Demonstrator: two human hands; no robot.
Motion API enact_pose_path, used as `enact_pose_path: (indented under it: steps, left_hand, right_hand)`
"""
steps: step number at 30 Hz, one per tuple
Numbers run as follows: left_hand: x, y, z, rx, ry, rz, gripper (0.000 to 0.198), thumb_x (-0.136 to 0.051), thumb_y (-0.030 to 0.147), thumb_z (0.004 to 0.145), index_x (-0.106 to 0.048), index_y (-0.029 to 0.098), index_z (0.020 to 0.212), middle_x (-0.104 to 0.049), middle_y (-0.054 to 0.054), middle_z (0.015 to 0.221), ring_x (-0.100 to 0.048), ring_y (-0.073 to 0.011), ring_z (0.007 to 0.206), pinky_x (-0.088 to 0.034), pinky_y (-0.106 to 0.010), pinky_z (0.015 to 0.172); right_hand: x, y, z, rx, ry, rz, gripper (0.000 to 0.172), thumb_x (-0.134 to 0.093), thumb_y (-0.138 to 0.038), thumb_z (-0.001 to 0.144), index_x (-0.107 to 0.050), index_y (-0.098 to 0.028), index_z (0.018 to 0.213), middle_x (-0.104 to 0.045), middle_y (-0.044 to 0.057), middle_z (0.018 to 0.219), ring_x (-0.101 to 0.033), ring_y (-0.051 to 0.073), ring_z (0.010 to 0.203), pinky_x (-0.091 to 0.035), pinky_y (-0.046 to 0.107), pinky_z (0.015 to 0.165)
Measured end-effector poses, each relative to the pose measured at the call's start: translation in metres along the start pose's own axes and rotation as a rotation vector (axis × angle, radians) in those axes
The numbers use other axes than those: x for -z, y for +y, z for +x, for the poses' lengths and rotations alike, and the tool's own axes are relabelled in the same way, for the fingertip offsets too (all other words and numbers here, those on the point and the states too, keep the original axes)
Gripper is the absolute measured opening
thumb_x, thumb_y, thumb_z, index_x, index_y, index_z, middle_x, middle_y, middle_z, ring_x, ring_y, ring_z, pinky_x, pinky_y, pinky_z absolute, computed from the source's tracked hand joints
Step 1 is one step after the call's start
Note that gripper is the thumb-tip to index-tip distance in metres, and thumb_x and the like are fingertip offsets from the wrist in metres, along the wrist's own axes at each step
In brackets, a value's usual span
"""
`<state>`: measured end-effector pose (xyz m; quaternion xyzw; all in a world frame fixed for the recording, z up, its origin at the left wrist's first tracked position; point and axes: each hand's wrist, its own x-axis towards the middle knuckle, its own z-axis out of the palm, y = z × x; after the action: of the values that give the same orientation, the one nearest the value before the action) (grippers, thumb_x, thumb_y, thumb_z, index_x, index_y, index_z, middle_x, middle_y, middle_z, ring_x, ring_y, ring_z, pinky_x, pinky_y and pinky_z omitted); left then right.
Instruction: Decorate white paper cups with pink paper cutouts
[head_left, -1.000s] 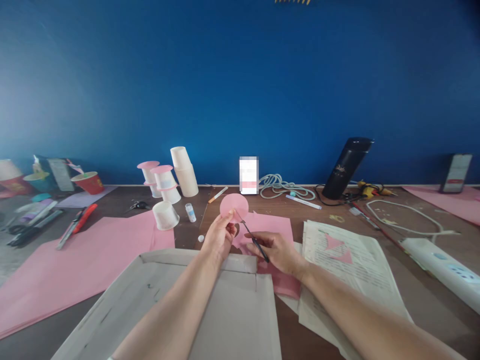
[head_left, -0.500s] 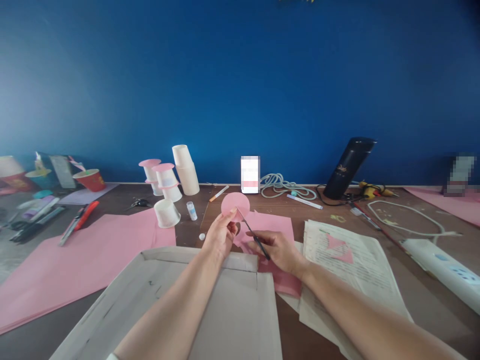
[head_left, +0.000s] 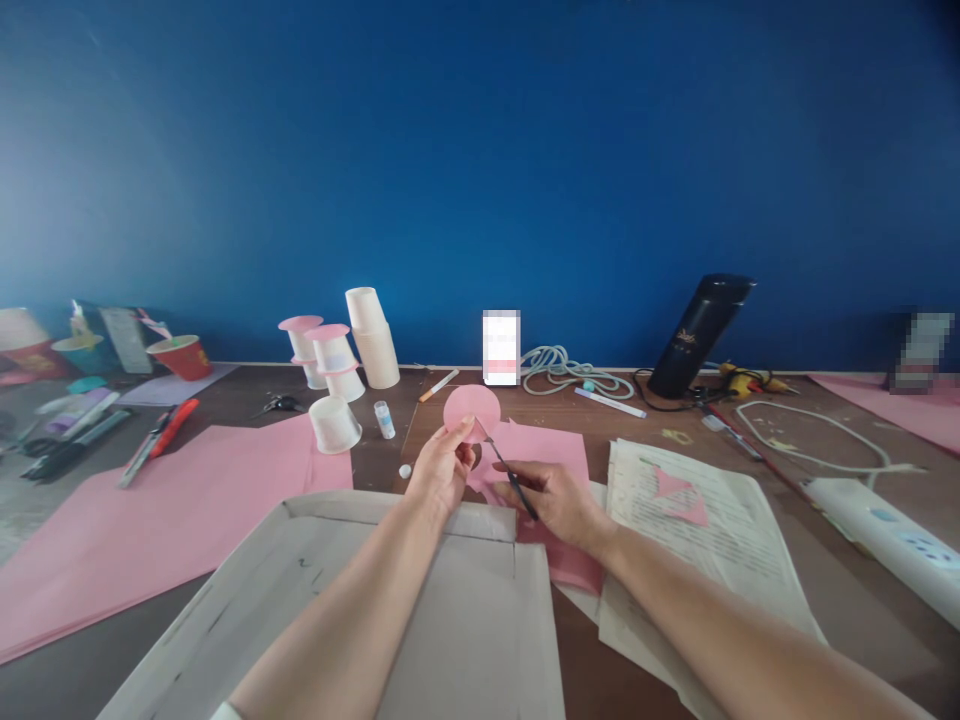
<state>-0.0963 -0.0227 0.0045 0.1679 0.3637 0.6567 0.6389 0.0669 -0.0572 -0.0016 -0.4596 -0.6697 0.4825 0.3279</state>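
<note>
Between the thumb and fingers of my left hand [head_left: 441, 468] is a round pink paper disc [head_left: 472, 408], held up above the desk. My right hand [head_left: 556, 498] is closed around the dark handles of a pair of scissors [head_left: 514, 482]. The tip of the scissors meets the lower edge of the disc, close to my left thumb. Beneath both hands lies cut pink paper [head_left: 551, 455]. A grey cardboard sheet [head_left: 465, 610] lies under my left forearm.
Paper cups with pink discs [head_left: 334, 360], a glue stick [head_left: 384, 420] and a phone [head_left: 501, 348] stand behind the hands. Pink sheets [head_left: 187, 510] and a box cutter [head_left: 159, 440] lie left. Printed pages [head_left: 720, 560], a black flask [head_left: 697, 335] and a power strip [head_left: 892, 545] are right.
Almost nothing differs. The disc and scissors keep the same place, and the whole view has shifted very slightly.
</note>
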Motion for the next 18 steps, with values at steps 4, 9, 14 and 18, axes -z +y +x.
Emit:
enact_pose_path:
  steps: [4,9,14,18]
  left_hand:
    - [0.0006,-0.0007,0.0002,-0.033,0.002,0.026,0.031,-0.085,0.021,0.053,-0.058,0.014,0.069,-0.056,0.002,0.064,-0.047,-0.0033,0.053,-0.038,-0.015,0.047]
    - [0.0003,-0.0002,-0.0017,-0.088,-0.006,0.089,0.034,-0.085,0.027,0.052,-0.06,0.013,0.07,-0.056,0.002,0.064,-0.045,-0.003,0.051,-0.037,-0.016,0.048]
    - [-0.0009,0.0006,-0.0036,-0.13,0.021,0.181,0.037,-0.085,0.033,0.048,-0.057,0.014,0.064,-0.052,0.004,0.057,-0.043,-0.0034,0.047,-0.033,-0.018,0.045]
    - [-0.0006,0.0004,-0.0026,-0.133,0.025,0.204,0.038,-0.085,0.034,0.049,-0.056,0.015,0.063,-0.05,0.005,0.056,-0.042,-0.0033,0.046,-0.032,-0.018,0.044]
  right_hand:
    - [-0.0006,0.0022,-0.0001,0.029,0.019,-0.05,0.044,-0.062,-0.043,0.076,-0.067,-0.02,0.113,-0.057,-0.003,0.06,-0.046,0.011,0.052,-0.037,0.023,0.053]
    - [-0.0012,0.0046,-0.0002,0.044,0.035,-0.082,0.043,-0.06,-0.042,0.078,-0.067,-0.02,0.114,-0.056,-0.002,0.061,-0.046,0.012,0.054,-0.037,0.023,0.053]
    - [-0.0017,0.0037,-0.0004,0.057,0.024,-0.086,0.042,-0.059,-0.042,0.078,-0.067,-0.019,0.113,-0.056,-0.002,0.059,-0.046,0.012,0.054,-0.037,0.023,0.053]
    - [-0.0019,0.0017,-0.0005,0.05,0.03,-0.081,0.043,-0.06,-0.043,0.078,-0.067,-0.019,0.113,-0.057,-0.002,0.061,-0.046,0.013,0.055,-0.037,0.023,0.053]
